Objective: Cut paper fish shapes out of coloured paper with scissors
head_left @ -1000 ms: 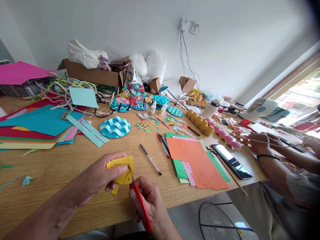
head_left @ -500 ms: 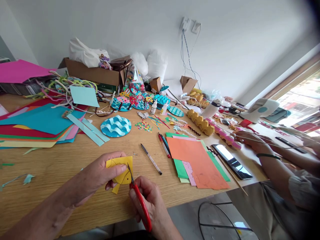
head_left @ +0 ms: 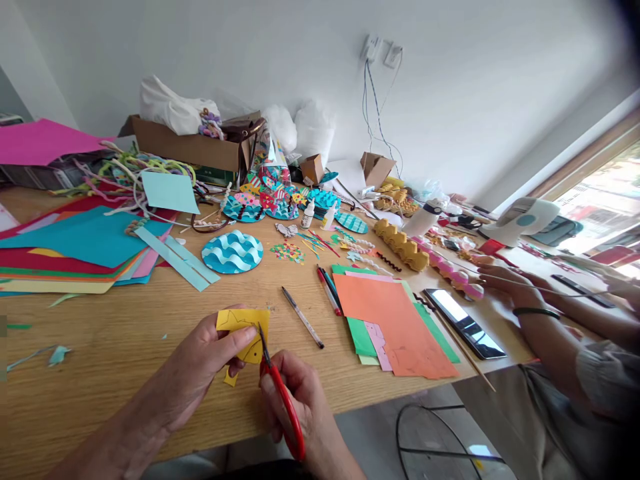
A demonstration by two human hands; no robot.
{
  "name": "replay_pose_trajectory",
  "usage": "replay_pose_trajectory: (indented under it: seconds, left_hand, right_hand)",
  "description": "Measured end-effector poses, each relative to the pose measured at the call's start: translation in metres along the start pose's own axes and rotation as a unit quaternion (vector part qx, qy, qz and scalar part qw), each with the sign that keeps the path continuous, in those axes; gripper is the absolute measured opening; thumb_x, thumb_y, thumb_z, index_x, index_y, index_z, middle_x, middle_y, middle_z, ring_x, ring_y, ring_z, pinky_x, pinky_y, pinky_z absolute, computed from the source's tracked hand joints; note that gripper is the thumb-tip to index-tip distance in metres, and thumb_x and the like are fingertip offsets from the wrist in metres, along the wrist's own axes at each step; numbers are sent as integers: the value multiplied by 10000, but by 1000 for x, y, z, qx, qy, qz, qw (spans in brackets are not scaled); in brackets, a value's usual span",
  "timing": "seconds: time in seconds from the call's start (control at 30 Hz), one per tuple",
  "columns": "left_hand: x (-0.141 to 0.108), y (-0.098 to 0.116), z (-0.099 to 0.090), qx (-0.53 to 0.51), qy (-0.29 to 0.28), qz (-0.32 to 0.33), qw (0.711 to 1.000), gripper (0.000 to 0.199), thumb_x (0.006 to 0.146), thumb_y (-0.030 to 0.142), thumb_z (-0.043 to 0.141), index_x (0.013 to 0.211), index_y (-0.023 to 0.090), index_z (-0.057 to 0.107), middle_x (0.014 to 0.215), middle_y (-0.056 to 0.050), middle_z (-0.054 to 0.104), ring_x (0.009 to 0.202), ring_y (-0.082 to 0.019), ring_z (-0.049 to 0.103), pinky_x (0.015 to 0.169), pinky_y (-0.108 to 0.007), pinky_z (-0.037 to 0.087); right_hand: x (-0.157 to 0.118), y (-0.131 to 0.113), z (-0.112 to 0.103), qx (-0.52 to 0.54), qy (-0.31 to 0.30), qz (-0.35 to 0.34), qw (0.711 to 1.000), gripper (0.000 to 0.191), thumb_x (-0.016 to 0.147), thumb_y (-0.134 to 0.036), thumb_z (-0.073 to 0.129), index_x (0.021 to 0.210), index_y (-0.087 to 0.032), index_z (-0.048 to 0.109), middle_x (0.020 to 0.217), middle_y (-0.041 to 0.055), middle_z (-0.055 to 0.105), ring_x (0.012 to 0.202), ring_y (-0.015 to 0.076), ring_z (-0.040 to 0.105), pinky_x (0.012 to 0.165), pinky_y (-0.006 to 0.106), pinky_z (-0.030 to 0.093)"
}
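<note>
Head view: I see yellow paper (head_left: 236, 321) pinched in the left hand (head_left: 215, 348), jutting past its thumb to red scissors (head_left: 287, 408) gripped in the right hand (head_left: 306, 395).

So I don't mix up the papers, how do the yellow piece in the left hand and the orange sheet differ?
The yellow piece is small; the orange sheet is much larger. The left hand holds the yellow piece at the scissors; the orange sheet lies over green paper. Both bear dark marks.

1 pair of scissors (head_left: 287, 403), 2 small bottles (head_left: 307, 214), 2 sockets (head_left: 393, 55)
</note>
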State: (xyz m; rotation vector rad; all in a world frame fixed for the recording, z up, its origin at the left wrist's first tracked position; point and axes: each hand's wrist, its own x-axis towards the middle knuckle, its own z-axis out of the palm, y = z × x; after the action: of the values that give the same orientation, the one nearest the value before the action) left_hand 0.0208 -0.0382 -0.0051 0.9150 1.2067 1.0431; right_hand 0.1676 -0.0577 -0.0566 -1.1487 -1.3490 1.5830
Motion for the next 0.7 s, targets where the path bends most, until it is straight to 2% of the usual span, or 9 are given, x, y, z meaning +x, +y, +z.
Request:
replay_pose_trajectory:
  seconds: [0.23,0.43,0.7]
  left_hand:
    - [-1,1,-1,13,-6,-1,1000,174,662,345,641,690,178,602,585,43,558,557,-116,452,448,-212,383]
    - [1,4,-3,36,-37,5,999,170,670,344,615,697,176,604,573,44,560,552,-116,461,458,-213,380]
    - [3,8,-4,37,-31,-1,999,181,638,348,640,689,186,578,586,53,546,559,-112,449,450,-205,371]
  right_hand:
    - [0,-1,-2,-31,13,-14,999,390,782,-515,586,626,-192,434,467,-81,362,409,53,294,385,175,218]
    - [1,0,-1,-28,13,-18,999,374,765,-478,615,613,-192,429,468,-85,330,426,55,265,392,178,192]
    - [1,3,-3,-37,11,-21,999,362,770,-473,599,615,-192,431,479,-79,346,427,57,278,387,175,210]
